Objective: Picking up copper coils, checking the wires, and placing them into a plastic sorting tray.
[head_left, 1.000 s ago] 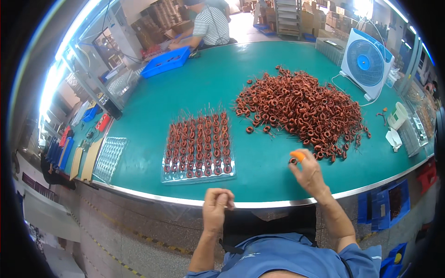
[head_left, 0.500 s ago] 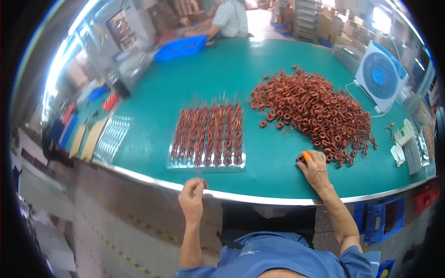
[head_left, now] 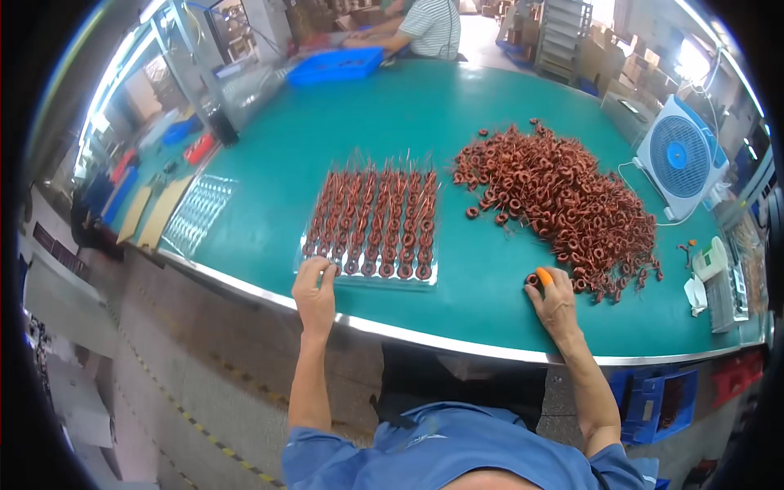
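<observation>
My left hand (head_left: 314, 287) is at the near left corner of a clear plastic tray (head_left: 376, 280), its thumb and fingers pinched on a small copper-wound ring coil (head_left: 336, 269). Rows of similar ring coils (head_left: 377, 220) fill the tray, their wire leads sticking up. Over on the right, my right hand (head_left: 555, 304) rests on the green table with an orange finger cot (head_left: 545, 276) on one finger. Its thumb and finger close on another ring coil (head_left: 532, 279), beside the near edge of a large heap of loose coils (head_left: 563, 196).
A second clear tray (head_left: 198, 214) lies at the left near brown strips (head_left: 163, 216). A blue bin (head_left: 335, 65) stands at the far edge, where another person (head_left: 429, 31) sits. A fan (head_left: 679, 155) and a white cup (head_left: 710, 258) stand on the right of the green table (head_left: 482, 327).
My left hand has moved forward and left, from the table's front edge to the tray's near left corner, carrying a coil. My right hand stays by the heap. The view has shifted slightly.
</observation>
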A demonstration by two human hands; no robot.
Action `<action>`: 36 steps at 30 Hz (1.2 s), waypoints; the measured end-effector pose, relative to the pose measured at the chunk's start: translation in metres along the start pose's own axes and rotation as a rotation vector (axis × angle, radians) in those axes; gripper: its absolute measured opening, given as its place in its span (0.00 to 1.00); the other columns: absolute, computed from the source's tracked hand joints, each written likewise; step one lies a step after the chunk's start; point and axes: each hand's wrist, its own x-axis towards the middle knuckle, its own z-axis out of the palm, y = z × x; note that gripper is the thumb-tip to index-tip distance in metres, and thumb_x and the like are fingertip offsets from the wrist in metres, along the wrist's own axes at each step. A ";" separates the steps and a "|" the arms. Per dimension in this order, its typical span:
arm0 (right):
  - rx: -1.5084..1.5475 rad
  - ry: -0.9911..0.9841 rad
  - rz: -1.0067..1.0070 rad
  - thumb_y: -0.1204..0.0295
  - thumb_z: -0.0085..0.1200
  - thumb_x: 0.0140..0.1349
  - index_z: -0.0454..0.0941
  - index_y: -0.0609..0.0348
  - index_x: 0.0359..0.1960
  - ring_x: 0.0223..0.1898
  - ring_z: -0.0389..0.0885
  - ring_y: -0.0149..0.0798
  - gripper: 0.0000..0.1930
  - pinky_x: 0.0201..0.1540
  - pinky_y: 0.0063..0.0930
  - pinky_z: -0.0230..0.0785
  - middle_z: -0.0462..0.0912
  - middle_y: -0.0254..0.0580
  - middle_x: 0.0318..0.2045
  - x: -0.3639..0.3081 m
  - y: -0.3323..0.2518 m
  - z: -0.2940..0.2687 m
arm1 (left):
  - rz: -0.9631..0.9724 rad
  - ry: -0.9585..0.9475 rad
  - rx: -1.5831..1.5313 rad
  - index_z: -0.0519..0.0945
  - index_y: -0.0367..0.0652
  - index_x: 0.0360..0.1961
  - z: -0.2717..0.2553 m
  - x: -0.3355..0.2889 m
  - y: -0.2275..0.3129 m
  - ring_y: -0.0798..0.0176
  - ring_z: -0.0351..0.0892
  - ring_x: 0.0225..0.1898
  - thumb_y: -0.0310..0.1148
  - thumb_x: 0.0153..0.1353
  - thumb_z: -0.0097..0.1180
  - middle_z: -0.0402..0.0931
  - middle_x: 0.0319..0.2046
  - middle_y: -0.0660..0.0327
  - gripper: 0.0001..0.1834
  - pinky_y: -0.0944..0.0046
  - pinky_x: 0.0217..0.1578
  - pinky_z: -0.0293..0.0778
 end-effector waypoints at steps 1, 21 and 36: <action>-0.014 0.003 0.016 0.70 0.65 0.52 0.76 0.71 0.43 0.47 0.73 0.53 0.20 0.50 0.42 0.67 0.76 0.52 0.45 0.001 0.001 -0.003 | 0.030 -0.005 -0.003 0.76 0.34 0.31 0.005 0.006 -0.001 0.58 0.76 0.33 0.19 0.57 0.57 0.76 0.31 0.56 0.03 0.64 0.35 0.71; -0.013 -0.019 0.065 0.70 0.61 0.58 0.76 0.69 0.45 0.47 0.74 0.54 0.17 0.51 0.42 0.67 0.76 0.54 0.44 0.014 -0.001 -0.010 | -0.309 0.095 -0.183 0.80 0.32 0.36 0.003 0.026 -0.033 0.67 0.75 0.34 0.31 0.62 0.59 0.78 0.30 0.59 0.10 0.67 0.39 0.71; -0.015 0.009 0.037 0.72 0.64 0.53 0.75 0.71 0.45 0.46 0.73 0.54 0.20 0.50 0.42 0.67 0.75 0.53 0.44 0.001 0.000 -0.010 | 0.055 -0.090 0.166 0.80 0.39 0.32 0.017 0.021 -0.035 0.52 0.75 0.38 0.25 0.55 0.60 0.78 0.32 0.56 0.04 0.58 0.42 0.70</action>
